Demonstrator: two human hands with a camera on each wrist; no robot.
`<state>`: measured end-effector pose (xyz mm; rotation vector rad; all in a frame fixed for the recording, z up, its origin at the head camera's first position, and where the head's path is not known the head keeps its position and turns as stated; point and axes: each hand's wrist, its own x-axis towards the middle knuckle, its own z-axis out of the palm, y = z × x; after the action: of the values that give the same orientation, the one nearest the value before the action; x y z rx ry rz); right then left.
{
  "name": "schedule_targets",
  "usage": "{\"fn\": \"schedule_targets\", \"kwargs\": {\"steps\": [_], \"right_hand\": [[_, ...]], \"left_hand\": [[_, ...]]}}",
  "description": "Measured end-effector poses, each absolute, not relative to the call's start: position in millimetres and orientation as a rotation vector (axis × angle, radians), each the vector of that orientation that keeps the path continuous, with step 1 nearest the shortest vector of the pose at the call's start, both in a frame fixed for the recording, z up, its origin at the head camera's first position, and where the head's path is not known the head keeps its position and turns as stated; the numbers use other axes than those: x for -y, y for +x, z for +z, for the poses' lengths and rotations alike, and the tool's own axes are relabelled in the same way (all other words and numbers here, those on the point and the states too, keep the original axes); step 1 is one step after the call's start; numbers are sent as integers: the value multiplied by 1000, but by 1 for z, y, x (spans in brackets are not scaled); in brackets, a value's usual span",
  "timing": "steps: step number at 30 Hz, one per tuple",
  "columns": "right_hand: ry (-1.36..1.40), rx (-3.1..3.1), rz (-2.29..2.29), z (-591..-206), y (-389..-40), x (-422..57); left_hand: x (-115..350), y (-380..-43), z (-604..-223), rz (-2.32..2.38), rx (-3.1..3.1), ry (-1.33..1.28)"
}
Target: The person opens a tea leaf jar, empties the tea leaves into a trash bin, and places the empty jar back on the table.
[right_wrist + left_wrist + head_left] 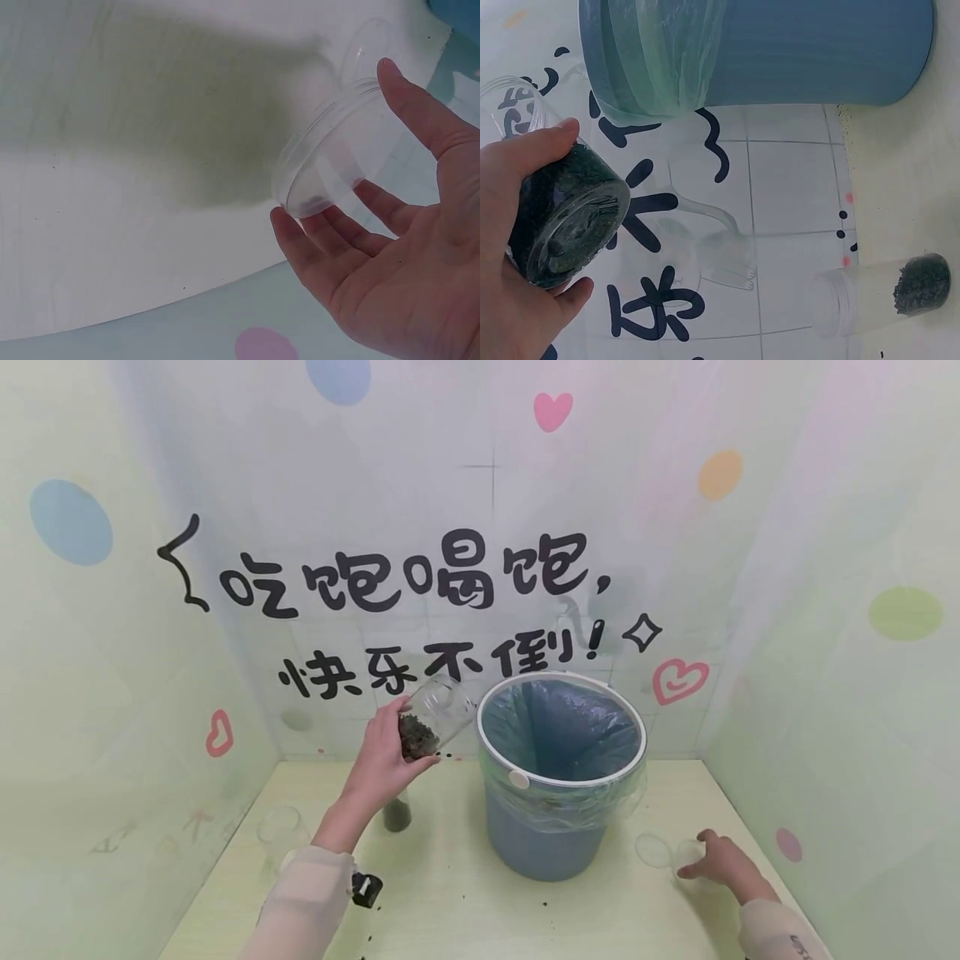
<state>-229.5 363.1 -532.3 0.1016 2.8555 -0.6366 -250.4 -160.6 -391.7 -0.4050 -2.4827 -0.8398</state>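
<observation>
My left hand (pixel 384 752) grips a clear jar (pixel 450 706) that is tilted with its mouth toward the bin. Dark, crumbly leaf-like bits (pixel 417 737) lie heaped near its base. In the left wrist view, the thumb and fingers wrap around the jar (pixel 574 214), and its bottom faces the camera. The blue bin (pixel 546 839), lined with a thin green bag (pixel 558 802), stands just to the right of the jar. Over at the right, my right hand (pixel 723 864) holds a clear round lid (pixel 307 161) by its rim between thumb and fingertips.
Another clear lid (pixel 654 850) lies beside the right hand. A second jar (pixel 922 283) with dark bits at the bottom stands behind the left forearm. At the left are a clear jar (pixel 279 827) and a small black object (pixel 367 889). Dark crumbs dot the table (pixel 450 927).
</observation>
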Motion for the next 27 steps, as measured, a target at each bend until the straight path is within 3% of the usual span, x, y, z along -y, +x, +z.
{"fn": "schedule_targets", "kwargs": {"steps": [27], "right_hand": [[154, -2910, -549, -559, -234, -367]], "left_hand": [[158, -247, -385, -848, 2518, -421]]}}
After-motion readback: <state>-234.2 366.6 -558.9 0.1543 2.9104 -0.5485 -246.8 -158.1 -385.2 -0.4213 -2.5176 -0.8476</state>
